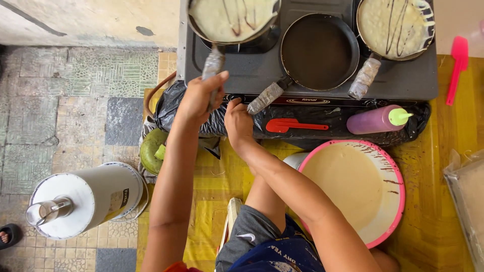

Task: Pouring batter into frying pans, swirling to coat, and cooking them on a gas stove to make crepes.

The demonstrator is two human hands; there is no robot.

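Foil-wrapped pan handle at upper centre looks the safe, firm hold: left hand fingers grip it, right hand fingers curl at the stove knob.

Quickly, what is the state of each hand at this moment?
Left hand: closed around the wrapped handle of the left pan.
Right hand: at the stove's front edge, holding nothing visible; fingers hidden, so open or closed cannot be told.
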